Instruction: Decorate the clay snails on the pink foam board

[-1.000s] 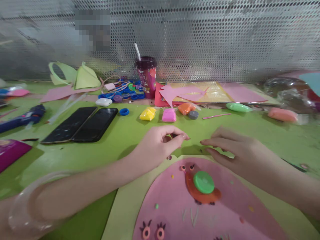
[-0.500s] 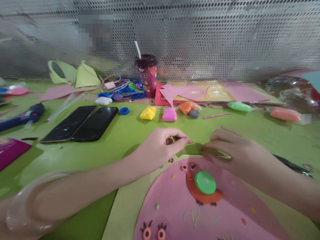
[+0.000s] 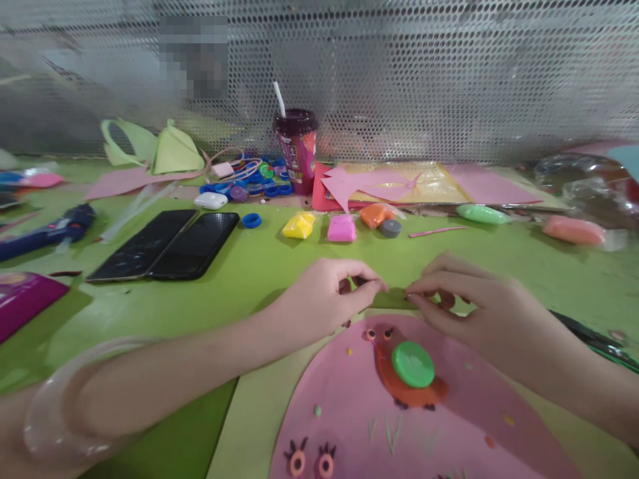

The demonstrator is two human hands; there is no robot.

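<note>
My left hand (image 3: 342, 293) hovers just beyond the top edge of a pink paper disc (image 3: 339, 399), thumb and forefinger pinched together. Something dark shows inside its curled fingers, too small to name. Facing it, my right hand (image 3: 464, 296) is also pinched, with a tiny dark speck at its fingertips. A narrow gap separates the two hands. On the disc below sits an orange clay snail (image 3: 387, 369) with a green round shell (image 3: 413, 364) and stalk eyes. Two clay eyes with dark lashes (image 3: 297, 460) show at the bottom edge.
Behind my hands lie packets of yellow clay (image 3: 298, 225), pink clay (image 3: 342, 228) and orange clay (image 3: 374, 215). Two phones (image 3: 194, 246) lie to the left, near a blue glue gun (image 3: 50, 229). A lidded cup with a straw (image 3: 295, 153) stands before the perforated metal panel (image 3: 399, 80).
My right thumb and forefinger have come together into a tighter pinch. My left hand keeps its pinch, and the whole view has shifted slightly.
</note>
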